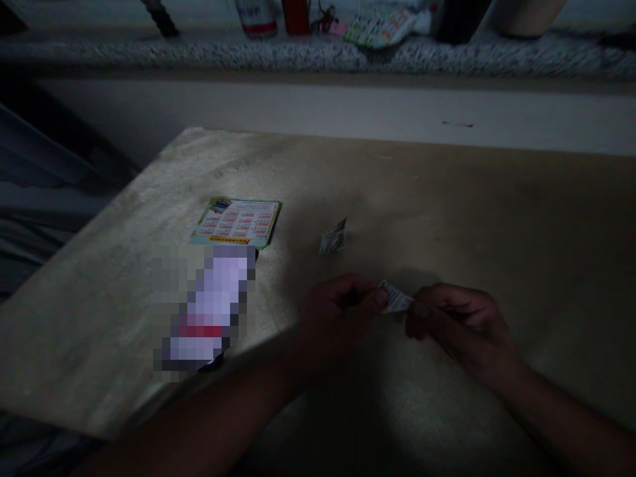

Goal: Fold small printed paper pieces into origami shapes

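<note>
Between my two hands is a small folded piece of printed paper (pixel 396 299), pale with dark print. My left hand (pixel 342 308) pinches its left end between thumb and finger. At the paper's right corner, my right hand (pixel 457 324) has its fingertips closed on it. Just beyond my left hand lies another small folded paper piece (pixel 332 238), with a pointed tip sticking up. Farther left rests a stack of printed calendar cards (pixel 236 222) with green edges. The undersides of both hands are in shadow.
A blurred-out phone-like device (pixel 213 305) with a lit surface lies left of my left forearm. The table (pixel 124 278) ends at a wall, below a speckled stone ledge (pixel 199 53). On that ledge stand a can (pixel 257 16), a red object (pixel 297 16) and a crumpled printed wrapper (pixel 380 28).
</note>
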Demonstrator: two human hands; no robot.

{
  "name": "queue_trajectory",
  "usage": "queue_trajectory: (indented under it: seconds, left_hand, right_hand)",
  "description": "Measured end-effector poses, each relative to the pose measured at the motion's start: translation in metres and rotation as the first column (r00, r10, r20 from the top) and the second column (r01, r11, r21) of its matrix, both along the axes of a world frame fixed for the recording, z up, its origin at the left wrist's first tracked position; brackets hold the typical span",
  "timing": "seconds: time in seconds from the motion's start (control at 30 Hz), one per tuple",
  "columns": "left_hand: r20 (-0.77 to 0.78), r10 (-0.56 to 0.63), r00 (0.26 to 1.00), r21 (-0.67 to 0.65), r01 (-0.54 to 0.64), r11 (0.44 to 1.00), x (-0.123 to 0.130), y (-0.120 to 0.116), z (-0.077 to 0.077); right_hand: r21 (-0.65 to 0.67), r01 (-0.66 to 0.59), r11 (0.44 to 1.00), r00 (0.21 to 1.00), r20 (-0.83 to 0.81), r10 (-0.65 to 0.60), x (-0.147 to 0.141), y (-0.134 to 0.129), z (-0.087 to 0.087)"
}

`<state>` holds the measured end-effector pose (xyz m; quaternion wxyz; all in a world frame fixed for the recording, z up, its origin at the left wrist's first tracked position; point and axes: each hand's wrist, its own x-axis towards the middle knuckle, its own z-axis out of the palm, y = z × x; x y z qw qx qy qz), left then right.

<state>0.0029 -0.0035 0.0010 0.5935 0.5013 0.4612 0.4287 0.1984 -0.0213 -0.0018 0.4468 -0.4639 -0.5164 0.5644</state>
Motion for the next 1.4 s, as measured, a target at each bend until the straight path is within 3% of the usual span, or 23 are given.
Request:
queue_trajectory:
  seconds: [0.17,0.3,0.47,0.7,0.87,1.07,1.4]
  left_hand:
    - [-0.056,-0.017,0.998,-0.057,0.014,0.998,0.0,0.005,-0.004]
    - [-0.077,-0.033,0.996,-0.036,0.03,0.999,-0.004,0.006,-0.008]
    - [-0.141,-0.117,0.983,-0.033,0.113,0.993,-0.003,0.003,0.001]
    - [-0.183,-0.155,0.971,-0.058,0.147,0.987,0.016,0.022,0.017]
    - [-0.051,-0.142,0.988,-0.06,0.139,0.988,0.037,0.041,0.002]
    - [0.033,-0.196,0.98,-0.071,0.198,0.978,0.037,0.035,-0.021]
    - [0.05,-0.277,0.96,-0.147,0.281,0.948,0.028,0.024,-0.01]
  right_hand:
    - [-0.027,-0.017,0.999,1.0,0.007,0.017,0.003,0.003,-0.003]
    - [-0.055,-0.114,0.992,0.993,0.008,0.115,0.003,0.008,0.001]
    - [-0.11,-0.207,0.972,0.978,0.005,0.209,-0.001,0.013,0.004]
    - [-0.067,-0.121,0.99,0.993,-0.018,0.12,-0.002,0.017,0.009]
    - [-0.047,-0.016,0.999,0.999,-0.046,0.014,0.007,0.024,0.001]
    - [-0.068,0.053,0.996,0.997,-0.051,-0.057,0.011,0.025,-0.008]
    - [-0.118,0.023,0.993,0.998,0.057,-0.017,0.01,0.014,0.001]
